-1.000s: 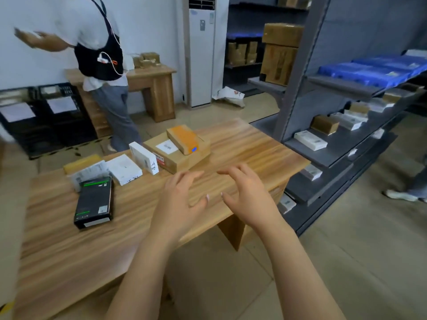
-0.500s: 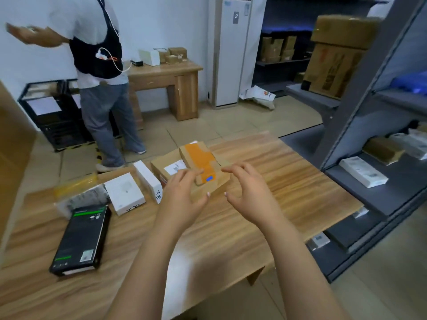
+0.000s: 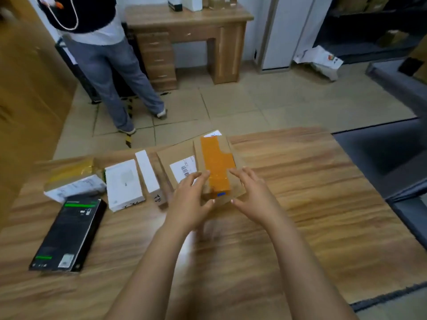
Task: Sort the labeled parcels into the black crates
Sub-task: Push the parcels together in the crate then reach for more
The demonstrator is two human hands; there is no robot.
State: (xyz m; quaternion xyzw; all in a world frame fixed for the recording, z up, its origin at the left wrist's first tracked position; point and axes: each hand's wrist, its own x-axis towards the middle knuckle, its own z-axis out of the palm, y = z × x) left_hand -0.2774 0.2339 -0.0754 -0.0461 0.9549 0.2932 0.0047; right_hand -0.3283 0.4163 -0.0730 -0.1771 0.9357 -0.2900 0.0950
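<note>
Orange-taped parcel flanked at near end.
Left grip and right grip held spread; contact cannot be told.

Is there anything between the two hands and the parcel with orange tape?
Nothing visible. The left hand and right hand are open on either side of the orange-taped parcel, which lies on a larger cardboard box. Whether they touch it is unclear.
</note>
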